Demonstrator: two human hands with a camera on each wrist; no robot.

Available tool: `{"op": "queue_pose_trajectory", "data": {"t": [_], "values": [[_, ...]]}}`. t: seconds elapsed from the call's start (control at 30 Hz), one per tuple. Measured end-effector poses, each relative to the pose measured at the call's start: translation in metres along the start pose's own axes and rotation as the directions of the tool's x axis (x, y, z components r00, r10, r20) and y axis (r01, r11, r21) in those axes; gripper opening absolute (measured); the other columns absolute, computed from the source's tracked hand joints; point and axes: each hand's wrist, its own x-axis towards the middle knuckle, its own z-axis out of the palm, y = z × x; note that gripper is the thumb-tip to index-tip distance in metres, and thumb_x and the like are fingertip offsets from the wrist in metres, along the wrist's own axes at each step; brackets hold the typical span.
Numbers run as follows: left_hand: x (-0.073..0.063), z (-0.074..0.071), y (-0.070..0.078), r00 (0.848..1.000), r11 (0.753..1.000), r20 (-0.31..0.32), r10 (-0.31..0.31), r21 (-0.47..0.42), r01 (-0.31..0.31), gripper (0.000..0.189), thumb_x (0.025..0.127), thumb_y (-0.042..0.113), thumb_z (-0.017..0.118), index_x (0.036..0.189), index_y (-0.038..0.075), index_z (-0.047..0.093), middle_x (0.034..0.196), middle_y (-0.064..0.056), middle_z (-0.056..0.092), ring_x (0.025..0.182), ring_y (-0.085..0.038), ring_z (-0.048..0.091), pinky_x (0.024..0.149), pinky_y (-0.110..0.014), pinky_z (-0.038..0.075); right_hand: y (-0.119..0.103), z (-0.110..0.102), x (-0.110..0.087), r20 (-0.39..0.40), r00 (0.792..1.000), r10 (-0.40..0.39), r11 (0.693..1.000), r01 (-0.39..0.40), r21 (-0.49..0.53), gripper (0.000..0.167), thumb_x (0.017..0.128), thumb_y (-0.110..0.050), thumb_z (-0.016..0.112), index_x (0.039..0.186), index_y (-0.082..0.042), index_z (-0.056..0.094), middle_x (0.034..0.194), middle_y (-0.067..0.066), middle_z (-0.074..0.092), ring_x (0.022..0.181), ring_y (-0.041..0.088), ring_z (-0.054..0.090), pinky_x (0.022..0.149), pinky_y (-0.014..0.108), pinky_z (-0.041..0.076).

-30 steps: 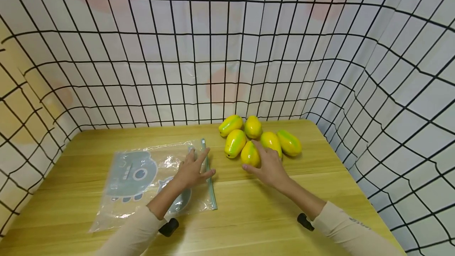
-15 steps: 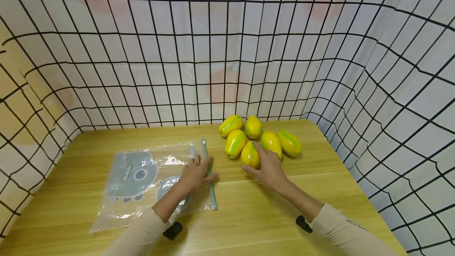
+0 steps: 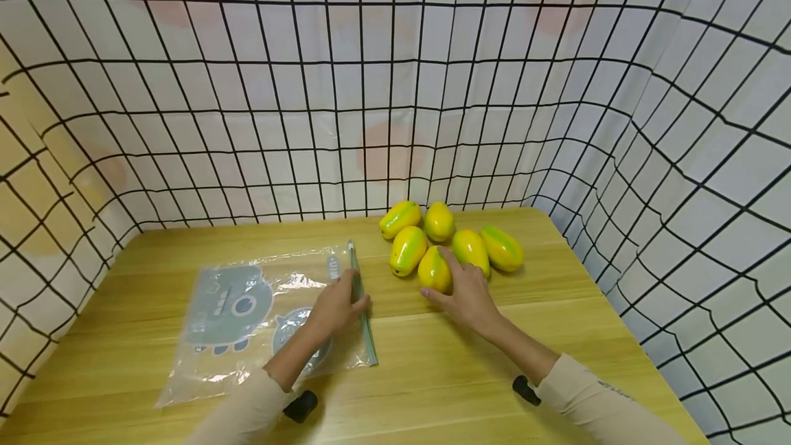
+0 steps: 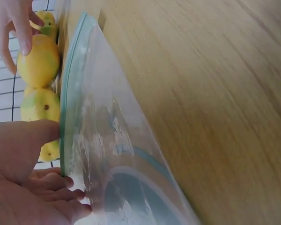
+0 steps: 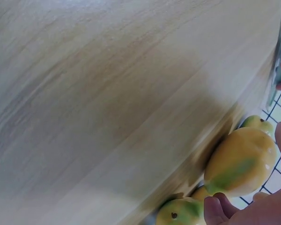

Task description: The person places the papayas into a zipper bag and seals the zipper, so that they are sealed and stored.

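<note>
My left hand is at the zip edge of a clear zip bag with blue-grey cartoon prints, which lies flat on the left. In the left wrist view the thumb meets the green zip strip on one side, with fingertips on the other, and the edge stands raised. My right hand grips the nearest yellow-green papaya, thumb on one side and fingers on the other. In the right wrist view that papaya shows between thumb and fingers, close over the wood.
Several more papayas crowd around the held one: a left one, two at the back, and a right one. Wooden tabletop lies under everything. Black grid netting over pale cloth walls in the back and sides.
My left hand has come down onto the bag's zip edge, and its spread fingers have closed on it. The right hand stays around the same papaya.
</note>
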Motion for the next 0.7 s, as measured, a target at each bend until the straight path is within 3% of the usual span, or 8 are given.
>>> {"op": "queue_pose_trajectory", "data": {"t": [0.13,0.27,0.43,0.7], "values": [[0.001,0.000,-0.001,1.000,1.000,-0.005,-0.019,-0.026,0.018,0.055,0.092,0.013,0.069,0.140,-0.004,0.047,0.096,-0.022,0.070,0.074,-0.029,0.067,0.066,-0.043,0.058,0.002,0.002,0.001,-0.005,1.000,0.016,1.000,-0.016,0.025,0.090,0.088,-0.043,0.077,0.159,-0.015,0.030,0.135,0.027,0.056,0.126,0.046,0.049,0.105,0.061,0.039],[0.001,-0.001,-0.001,0.999,0.996,-0.008,-0.044,-0.078,0.043,0.057,0.091,0.007,0.066,0.143,-0.002,0.046,0.071,-0.009,0.063,0.052,-0.017,0.054,0.048,-0.029,0.046,0.003,0.005,0.003,-0.004,0.999,0.038,0.998,-0.038,0.040,0.091,0.088,-0.044,0.077,0.160,-0.016,0.029,0.137,0.028,0.055,0.129,0.046,0.047,0.107,0.062,0.040],[0.001,-0.006,-0.002,0.997,0.995,-0.067,-0.029,-0.097,0.023,0.057,0.087,0.000,0.065,0.141,-0.002,0.049,0.067,-0.007,0.061,0.050,-0.015,0.052,0.047,-0.026,0.044,0.000,0.005,0.004,-0.008,0.999,0.036,0.999,-0.036,0.038,0.090,0.087,-0.043,0.078,0.158,-0.015,0.031,0.134,0.026,0.058,0.125,0.044,0.050,0.106,0.060,0.039],[0.002,-0.011,-0.004,0.988,0.998,-0.155,0.010,-0.065,-0.020,0.059,0.077,-0.007,0.062,0.136,-0.003,0.055,0.078,-0.016,0.070,0.058,-0.022,0.059,0.058,-0.039,0.055,-0.002,0.009,0.004,-0.008,0.999,0.047,0.999,-0.047,0.015,0.087,0.087,-0.044,0.079,0.156,-0.015,0.036,0.132,0.028,0.056,0.121,0.044,0.049,0.095,0.057,0.045]]}}
